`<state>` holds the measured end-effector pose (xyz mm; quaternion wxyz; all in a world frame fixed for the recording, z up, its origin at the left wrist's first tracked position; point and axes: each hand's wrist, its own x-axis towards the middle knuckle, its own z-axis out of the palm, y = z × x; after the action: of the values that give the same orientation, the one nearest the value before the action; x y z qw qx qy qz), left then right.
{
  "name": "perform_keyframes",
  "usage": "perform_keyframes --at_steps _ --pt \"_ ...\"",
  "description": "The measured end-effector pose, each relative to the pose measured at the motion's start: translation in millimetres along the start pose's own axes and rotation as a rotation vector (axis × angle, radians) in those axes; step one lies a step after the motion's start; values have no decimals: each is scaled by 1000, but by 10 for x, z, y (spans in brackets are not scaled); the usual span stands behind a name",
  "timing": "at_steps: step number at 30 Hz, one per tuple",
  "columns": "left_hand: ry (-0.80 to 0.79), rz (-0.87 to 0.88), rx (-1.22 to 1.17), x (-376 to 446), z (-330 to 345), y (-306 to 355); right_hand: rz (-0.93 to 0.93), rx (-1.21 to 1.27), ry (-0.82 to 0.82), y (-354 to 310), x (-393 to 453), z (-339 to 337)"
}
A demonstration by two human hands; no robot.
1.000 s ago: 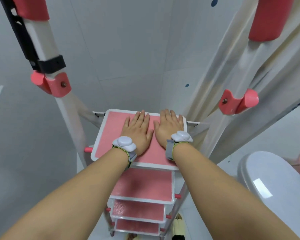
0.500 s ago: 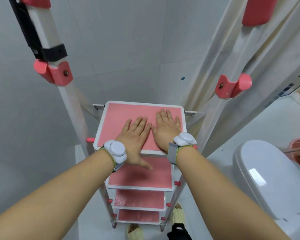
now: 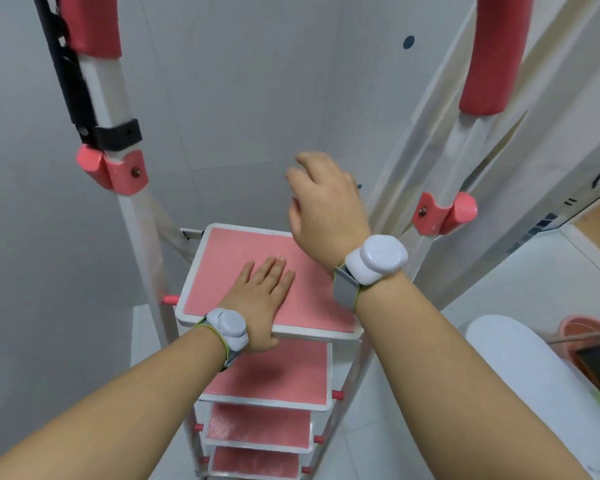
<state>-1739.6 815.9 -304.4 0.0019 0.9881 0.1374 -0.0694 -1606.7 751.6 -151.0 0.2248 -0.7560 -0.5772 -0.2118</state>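
Observation:
I look down a white stepladder with pink treads. My left hand [image 3: 262, 294] lies flat, fingers straight, on the top pink platform [image 3: 236, 251], its heel at the platform's front edge. My right hand [image 3: 326, 199] hovers in the air above the platform's right side, fingers loosely bent and holding nothing. Both wrists wear white bands. Lower pink steps [image 3: 274, 375] descend below the platform.
White ladder rails with red padded grips [image 3: 492, 53] rise on both sides; the left rail [image 3: 118, 109] carries a black bracket and pink hinge [image 3: 113, 171]. A pink hinge [image 3: 444, 213] sits on the right rail. White toilet lid [image 3: 520, 368] at lower right, pink bucket [image 3: 589, 334] beyond it. Tiled walls close behind.
My right hand has lifted off the top platform and risen toward the right rail. My left hand stays flat on the platform, slid back toward its front edge.

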Motion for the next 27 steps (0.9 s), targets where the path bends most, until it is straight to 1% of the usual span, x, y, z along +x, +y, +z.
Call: perform_keyframes --at_steps 2,4,6,9,13,15,18,20,21,22,23,25,26,27 --pt "-47 11 -4 -9 24 38 -107 -15 126 -98 227 -117" --pt "-41 -3 -5 5 18 28 -187 -63 250 -189 527 -270" --pt "-54 -6 -9 17 -46 22 -206 -97 289 -310 829 -374" --pt "-114 -3 -14 40 -146 24 -235 -126 261 -487 1061 -416" --pt "-238 42 -19 88 -327 -27 -321 -154 335 -644 1211 -507" --pt "-308 53 -49 142 -417 -116 -363 -165 346 -714 1331 -507" --pt "-360 66 -116 272 -508 -252 -390 -108 252 -843 1341 -311" --pt "-352 22 -217 251 -538 -277 -325 -10 166 -857 1111 -150" --pt "-330 -16 -289 204 -559 -282 -281 21 142 -822 943 -101" --pt "-274 -44 -331 155 -605 -291 -242 37 139 -752 771 -64" --pt "-140 -68 -347 129 -684 -331 -215 46 137 -647 642 -32" --pt "161 -113 -196 77 -949 -428 -161 4 128 -440 496 13" --pt "278 -154 -100 61 -1104 -474 -144 -22 114 -376 479 51" --pt "390 -191 -71 55 -1297 -503 -125 -32 115 -340 479 68"
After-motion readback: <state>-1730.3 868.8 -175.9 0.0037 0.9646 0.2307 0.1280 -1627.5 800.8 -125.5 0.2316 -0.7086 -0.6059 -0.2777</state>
